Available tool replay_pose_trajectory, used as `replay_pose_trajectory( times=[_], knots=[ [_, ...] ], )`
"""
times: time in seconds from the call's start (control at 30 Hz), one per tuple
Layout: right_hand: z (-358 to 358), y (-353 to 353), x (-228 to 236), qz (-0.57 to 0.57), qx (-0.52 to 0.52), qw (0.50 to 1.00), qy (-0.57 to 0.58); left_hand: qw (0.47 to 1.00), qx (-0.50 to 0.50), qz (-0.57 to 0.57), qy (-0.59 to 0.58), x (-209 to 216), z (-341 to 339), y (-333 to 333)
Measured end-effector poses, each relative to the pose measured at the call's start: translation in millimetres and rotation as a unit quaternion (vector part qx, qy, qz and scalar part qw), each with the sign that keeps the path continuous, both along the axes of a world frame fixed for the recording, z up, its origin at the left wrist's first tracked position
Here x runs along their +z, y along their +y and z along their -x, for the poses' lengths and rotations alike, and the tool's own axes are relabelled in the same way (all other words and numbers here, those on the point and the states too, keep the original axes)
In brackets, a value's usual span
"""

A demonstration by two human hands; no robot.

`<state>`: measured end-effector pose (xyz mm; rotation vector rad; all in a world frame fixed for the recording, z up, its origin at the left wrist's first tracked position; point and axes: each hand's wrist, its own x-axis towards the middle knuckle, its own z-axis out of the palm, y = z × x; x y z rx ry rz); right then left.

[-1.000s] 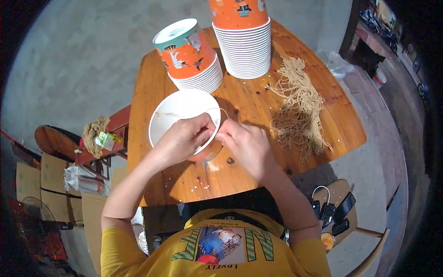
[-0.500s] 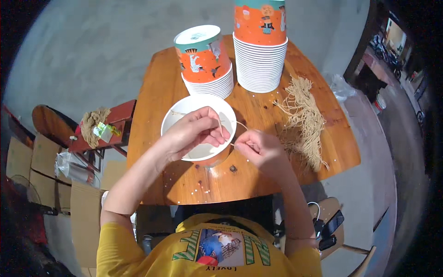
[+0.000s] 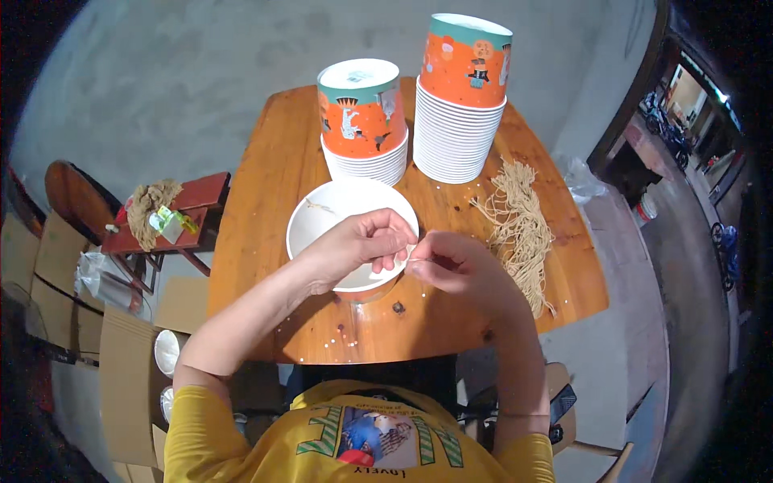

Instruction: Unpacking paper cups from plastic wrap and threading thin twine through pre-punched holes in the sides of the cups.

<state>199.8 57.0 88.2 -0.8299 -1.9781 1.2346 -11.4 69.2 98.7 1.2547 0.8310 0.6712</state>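
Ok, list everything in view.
Table: one, brown wood, centre.
Bench: one, red, left.
Open bucket: one, white inside, table front.
Bucket stacks: two, orange-green with white rims, table back.
Cord strand: one visible, pale, bucket's right rim.
Cord bundles: two, tan, table and bench.
Specks: many, mostly white, table.
Packet: one, green-white, bench.
Cardboard: several pieces, brown, lower left.
Plastic bag: one, clear, right beyond table.
Phone-like device: one, black, lower right.
Shirt: one, yellow, bottom.
Left hand: one, bare, over bucket.
Right hand: one, bare, bucket's right.

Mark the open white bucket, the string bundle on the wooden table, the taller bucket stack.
Open white bucket (image 3: pixel 354 198), head view: inner wall.
String bundle (image 3: pixel 522 231), head view: middle strands.
Taller bucket stack (image 3: pixel 460 121), head view: white stacked rims.
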Motion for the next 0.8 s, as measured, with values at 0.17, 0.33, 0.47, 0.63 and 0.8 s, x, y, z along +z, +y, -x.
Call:
replay_pose_trajectory(
  times=[0.17, 0.33, 0.47, 0.63, 0.8],
  knots=[
    [5, 2, 13, -0.022, -0.031, 0.999, -0.023, 0.999, 0.012, -0.023, -0.026, -1, -6, -3],
    [5, 8, 20, -0.134, -0.038, 0.99, -0.029, 1.0, -0.009, 0.004, 0.021, -2, -1, 1],
    [16, 21, 21, -0.164, -0.027, 0.986, 0.023, 0.999, -0.021, 0.018, 0.034, -3, -3, 2],
    [22, 23, 23, 0.09, -0.099, 0.991, 0.0, 0.997, -0.041, 0.058, -0.04, -8, 1, 2],
    [7, 27, -17, 0.004, -0.117, 0.991, 0.067, 0.992, -0.048, 0.099, -0.06, -2, -4, -1]
  ],
)
